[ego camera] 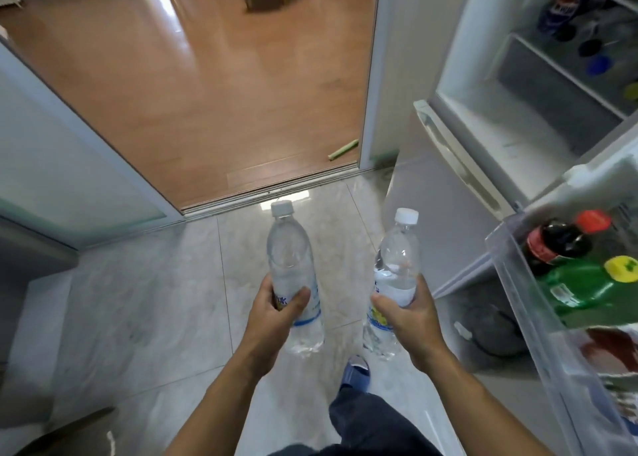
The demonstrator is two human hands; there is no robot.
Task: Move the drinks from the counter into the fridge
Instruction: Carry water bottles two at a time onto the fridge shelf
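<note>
My left hand (276, 312) grips a clear water bottle (291, 259) with a white cap, held upright over the tiled floor. My right hand (404, 312) grips a second clear water bottle (397, 255) with a white cap, a little to the right. The fridge (483, 86) stands open at the right, its white shelves lit. Its door bin (518, 283) at the right edge holds a dark cola bottle (552, 241) with a red cap and a green bottle (580, 286) with a yellow cap. A blue can (559, 7) and several other drinks sit on an upper shelf.
A doorway (221, 86) ahead opens onto a wooden floor, with a sliding glass panel (62, 165) at the left. The closed lower fridge door (438, 214) is just right of the bottles. My slippered foot (355, 369) is on the grey tiles below.
</note>
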